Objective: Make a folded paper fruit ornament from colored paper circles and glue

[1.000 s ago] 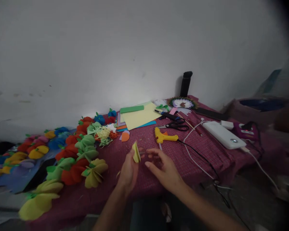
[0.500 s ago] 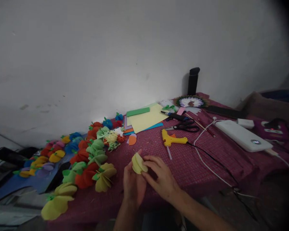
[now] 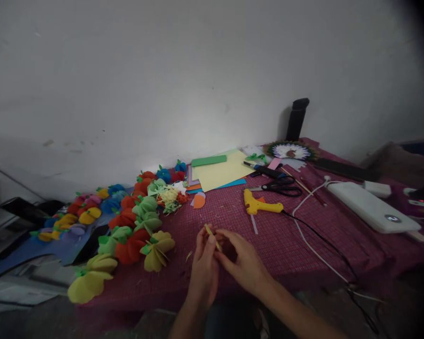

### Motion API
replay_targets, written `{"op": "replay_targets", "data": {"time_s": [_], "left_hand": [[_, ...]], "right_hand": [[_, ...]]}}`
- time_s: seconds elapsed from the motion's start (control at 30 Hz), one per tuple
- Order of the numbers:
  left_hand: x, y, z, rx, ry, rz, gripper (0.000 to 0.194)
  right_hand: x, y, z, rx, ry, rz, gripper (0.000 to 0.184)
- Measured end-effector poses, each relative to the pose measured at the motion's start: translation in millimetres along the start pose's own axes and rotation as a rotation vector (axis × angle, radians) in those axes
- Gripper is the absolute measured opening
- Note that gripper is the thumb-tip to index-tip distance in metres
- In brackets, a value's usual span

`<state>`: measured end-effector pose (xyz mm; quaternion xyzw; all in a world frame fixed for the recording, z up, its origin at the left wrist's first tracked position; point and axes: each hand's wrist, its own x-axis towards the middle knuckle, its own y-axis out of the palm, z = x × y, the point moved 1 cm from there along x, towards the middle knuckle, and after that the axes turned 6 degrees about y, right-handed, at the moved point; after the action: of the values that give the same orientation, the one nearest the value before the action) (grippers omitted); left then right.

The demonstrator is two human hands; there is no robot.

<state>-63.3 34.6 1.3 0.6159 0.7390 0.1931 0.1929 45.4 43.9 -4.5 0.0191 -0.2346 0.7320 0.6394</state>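
Note:
Between my two hands is a small stack of yellow paper pieces [image 3: 214,237], seen edge-on as a thin slanted strip. My left hand [image 3: 204,266] pinches it from the left, thumb on the near face. From the right, my right hand [image 3: 242,259] grips the same stack with thumb and fingers; some fingertips are hidden behind it. Left of my hands sits a yellow paper pumpkin [image 3: 158,251] with a green stem, among several orange and green paper pumpkins [image 3: 130,247]. A yellow glue gun [image 3: 263,205] lies beyond my right hand.
Black scissors [image 3: 282,186], a utility knife [image 3: 266,170] and coloured paper sheets [image 3: 226,172] lie farther back. A white power bank [image 3: 371,207] and cables are on the right. A dark bottle [image 3: 297,120] stands near the wall. Paper scraps [image 3: 171,197] are heaped by the pumpkins.
The yellow paper pieces have turned from showing their rounded faces to edge-on. My left hand has closed its thumb onto them. The whole view has shifted slightly.

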Motion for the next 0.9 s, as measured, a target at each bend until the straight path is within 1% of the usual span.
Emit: {"op": "replay_targets", "data": {"time_s": [0.1,0.2,0.27,0.37,0.47,0.57,0.63,0.73,0.9], "left_hand": [[0.0,-3.4,3.1,0.154,0.076,0.054,0.035],[1.1,-7.1,1.8,0.313,0.156,0.094,0.036],[2.6,-8.9,-0.6,0.395,0.202,0.08,0.036],[4.9,-9.7,-4.2,0.447,0.215,0.014,0.032],[7.3,-8.2,-7.3,0.463,0.185,-0.018,0.027],[10.4,-6.3,-9.5,0.473,0.158,0.027,0.02],[12.3,-5.7,-10.1,0.467,0.154,0.062,0.016],[13.5,-5.7,-10.2,0.449,0.144,0.088,0.015],[15.1,-5.8,-10.6,0.471,0.108,0.085,0.018]], "right_hand": [[4.3,-2.9,-6.6,0.077,0.101,0.002,0.025],[8.3,-4.8,-11.9,0.253,0.213,-0.001,0.021],[8.9,-4.6,-12.4,0.371,0.26,0.008,0.019],[7.0,-3.7,-10.9,0.463,0.3,0.024,0.016],[4.2,-3.4,-10.8,0.493,0.319,0.064,0.016],[2.2,-3.4,-12.8,0.507,0.324,0.14,0.017],[1.5,-4.1,-14.5,0.492,0.332,0.165,0.016],[0.7,-5.3,-16.5,0.462,0.358,0.187,0.017],[-0.6,-5.5,-16.1,0.411,0.374,0.199,0.022]]}}
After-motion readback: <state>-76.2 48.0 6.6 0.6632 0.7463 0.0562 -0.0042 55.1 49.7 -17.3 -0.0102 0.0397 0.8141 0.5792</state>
